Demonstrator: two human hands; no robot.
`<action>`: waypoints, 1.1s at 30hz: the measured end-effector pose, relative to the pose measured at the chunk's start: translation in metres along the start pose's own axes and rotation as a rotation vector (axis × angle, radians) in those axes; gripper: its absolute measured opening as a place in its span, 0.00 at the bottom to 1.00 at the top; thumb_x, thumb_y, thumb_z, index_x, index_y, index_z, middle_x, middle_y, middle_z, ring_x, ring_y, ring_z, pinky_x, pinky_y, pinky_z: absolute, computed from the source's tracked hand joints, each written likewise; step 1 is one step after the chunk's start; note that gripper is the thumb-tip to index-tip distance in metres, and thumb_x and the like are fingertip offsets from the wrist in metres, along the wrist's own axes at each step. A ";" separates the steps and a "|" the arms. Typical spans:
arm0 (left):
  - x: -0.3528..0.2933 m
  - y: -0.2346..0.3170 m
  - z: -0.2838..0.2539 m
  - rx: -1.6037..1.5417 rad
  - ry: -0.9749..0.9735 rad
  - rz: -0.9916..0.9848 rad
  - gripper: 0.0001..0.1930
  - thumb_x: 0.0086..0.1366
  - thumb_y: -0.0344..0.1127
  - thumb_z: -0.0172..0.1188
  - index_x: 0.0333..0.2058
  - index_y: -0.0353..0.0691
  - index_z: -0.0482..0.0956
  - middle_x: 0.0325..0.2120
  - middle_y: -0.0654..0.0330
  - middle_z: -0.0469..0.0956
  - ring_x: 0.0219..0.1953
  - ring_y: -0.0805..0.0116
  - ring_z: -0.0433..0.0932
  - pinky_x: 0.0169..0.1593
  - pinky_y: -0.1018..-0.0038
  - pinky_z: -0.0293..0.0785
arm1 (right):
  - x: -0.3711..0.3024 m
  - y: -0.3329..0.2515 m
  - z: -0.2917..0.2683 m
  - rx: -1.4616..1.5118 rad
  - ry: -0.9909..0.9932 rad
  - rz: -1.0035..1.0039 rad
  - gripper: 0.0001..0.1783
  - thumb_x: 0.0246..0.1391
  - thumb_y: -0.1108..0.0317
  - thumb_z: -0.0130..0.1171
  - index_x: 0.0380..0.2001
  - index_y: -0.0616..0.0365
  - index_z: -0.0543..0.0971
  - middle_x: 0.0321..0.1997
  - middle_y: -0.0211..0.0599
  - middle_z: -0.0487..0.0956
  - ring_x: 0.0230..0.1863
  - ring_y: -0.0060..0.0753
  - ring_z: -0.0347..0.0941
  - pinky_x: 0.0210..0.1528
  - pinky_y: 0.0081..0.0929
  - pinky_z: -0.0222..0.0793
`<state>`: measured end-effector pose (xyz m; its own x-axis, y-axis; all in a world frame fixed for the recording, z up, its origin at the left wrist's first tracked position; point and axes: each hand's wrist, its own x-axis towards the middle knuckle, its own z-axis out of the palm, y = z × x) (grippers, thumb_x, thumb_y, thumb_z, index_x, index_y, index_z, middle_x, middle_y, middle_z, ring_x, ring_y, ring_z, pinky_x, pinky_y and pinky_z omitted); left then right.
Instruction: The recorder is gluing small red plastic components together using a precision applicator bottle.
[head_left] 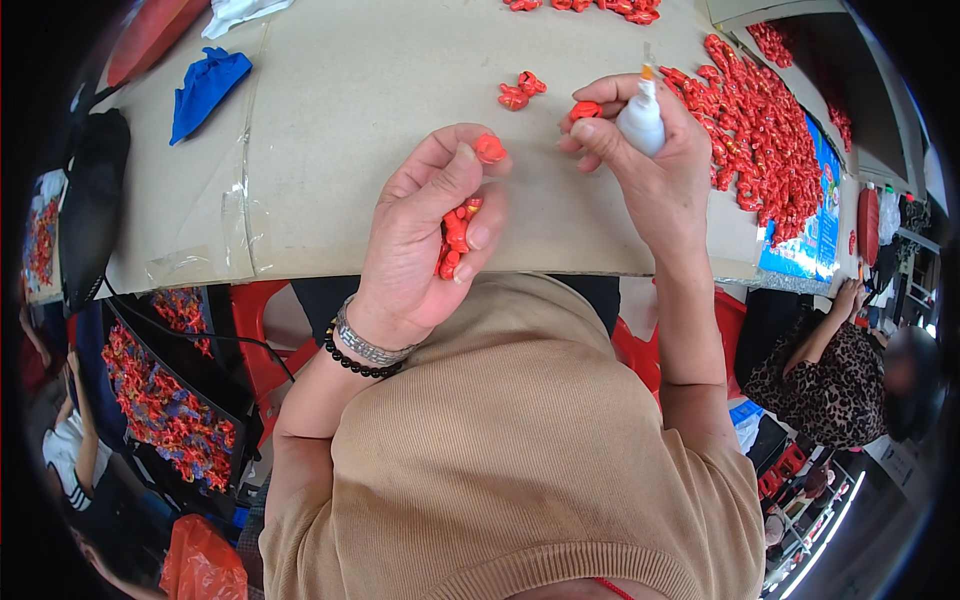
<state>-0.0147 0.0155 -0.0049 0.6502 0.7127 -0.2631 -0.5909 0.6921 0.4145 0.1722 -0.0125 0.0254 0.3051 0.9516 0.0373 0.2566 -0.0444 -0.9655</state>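
Observation:
Over the table's near part, my left hand (pixel 425 215) is closed around several small glossy red pieces (pixel 455 236) with touches of gold. One more red piece (pixel 489 149) is pinched between its thumb and forefinger. To the right, my right hand (pixel 655 170) grips a small white squeeze bottle (pixel 641 122) with an orange-based thin nozzle pointing away from me. Its thumb and fingertips also pinch a small red piece (pixel 585 110). The two hands are apart. Just beyond them, a couple of red pieces (pixel 520 92) lie on the table.
A large heap of red pieces (pixel 765 140) covers the table's right side, partly over a blue printed sheet (pixel 815 220). A blue cloth (pixel 207 92) lies at the far left. A black tray of red and purple pieces (pixel 170 400) stands low at left. Other people sit at both sides.

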 end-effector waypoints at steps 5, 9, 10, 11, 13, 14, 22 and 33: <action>-0.002 -0.002 0.004 0.043 0.016 -0.001 0.10 0.70 0.36 0.50 0.42 0.36 0.70 0.36 0.60 0.74 0.18 0.79 0.66 0.14 0.85 0.57 | -0.010 -0.001 0.001 0.265 -0.101 0.054 0.10 0.50 0.77 0.62 0.38 0.65 0.79 0.30 0.37 0.79 0.28 0.23 0.76 0.28 0.17 0.72; -0.003 -0.005 0.006 0.074 0.027 0.000 0.09 0.70 0.36 0.49 0.42 0.36 0.71 0.36 0.60 0.74 0.18 0.79 0.65 0.14 0.85 0.57 | -0.016 -0.001 0.001 0.277 -0.125 0.120 0.10 0.50 0.79 0.62 0.38 0.66 0.78 0.29 0.38 0.80 0.26 0.23 0.76 0.25 0.16 0.71; -0.003 -0.006 0.007 0.081 0.029 0.000 0.09 0.70 0.36 0.49 0.42 0.36 0.71 0.36 0.60 0.74 0.18 0.79 0.66 0.14 0.85 0.57 | -0.017 -0.001 0.002 0.278 -0.122 0.120 0.10 0.50 0.79 0.62 0.38 0.66 0.78 0.29 0.38 0.80 0.26 0.23 0.76 0.25 0.16 0.71; -0.003 -0.007 0.007 0.083 0.028 -0.002 0.09 0.70 0.36 0.49 0.42 0.36 0.71 0.36 0.60 0.74 0.18 0.79 0.66 0.14 0.85 0.57 | -0.018 -0.002 0.002 0.282 -0.094 0.141 0.10 0.49 0.80 0.62 0.37 0.66 0.78 0.29 0.38 0.80 0.25 0.23 0.76 0.24 0.16 0.71; -0.002 -0.008 0.008 0.110 0.019 0.005 0.10 0.70 0.36 0.50 0.42 0.36 0.71 0.35 0.60 0.74 0.18 0.80 0.66 0.14 0.86 0.57 | -0.019 -0.003 0.001 0.287 -0.064 0.163 0.10 0.49 0.80 0.62 0.36 0.67 0.78 0.29 0.39 0.80 0.24 0.23 0.76 0.22 0.16 0.70; -0.001 -0.009 0.008 0.111 0.020 0.002 0.10 0.70 0.36 0.50 0.42 0.36 0.71 0.35 0.60 0.74 0.18 0.80 0.66 0.14 0.86 0.57 | -0.020 -0.003 0.001 0.258 -0.061 0.166 0.09 0.48 0.80 0.62 0.36 0.66 0.78 0.28 0.39 0.80 0.23 0.23 0.75 0.21 0.16 0.70; 0.001 -0.003 0.009 0.302 0.077 0.091 0.08 0.68 0.34 0.52 0.43 0.37 0.71 0.31 0.62 0.75 0.17 0.82 0.65 0.14 0.86 0.56 | -0.017 -0.007 0.004 0.257 -0.092 0.143 0.09 0.46 0.82 0.63 0.33 0.66 0.77 0.27 0.39 0.79 0.21 0.25 0.75 0.20 0.18 0.69; 0.002 -0.016 0.008 0.105 0.028 0.020 0.08 0.66 0.36 0.55 0.39 0.41 0.71 0.29 0.63 0.73 0.16 0.82 0.65 0.13 0.84 0.56 | -0.030 0.025 -0.017 0.370 0.082 -0.005 0.12 0.52 0.74 0.60 0.39 0.63 0.73 0.30 0.35 0.72 0.23 0.20 0.64 0.21 0.13 0.59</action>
<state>-0.0003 0.0052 -0.0050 0.6244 0.7302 -0.2773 -0.5497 0.6630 0.5082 0.1852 -0.0471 0.0046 0.3805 0.9235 0.0483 -0.0861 0.0874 -0.9924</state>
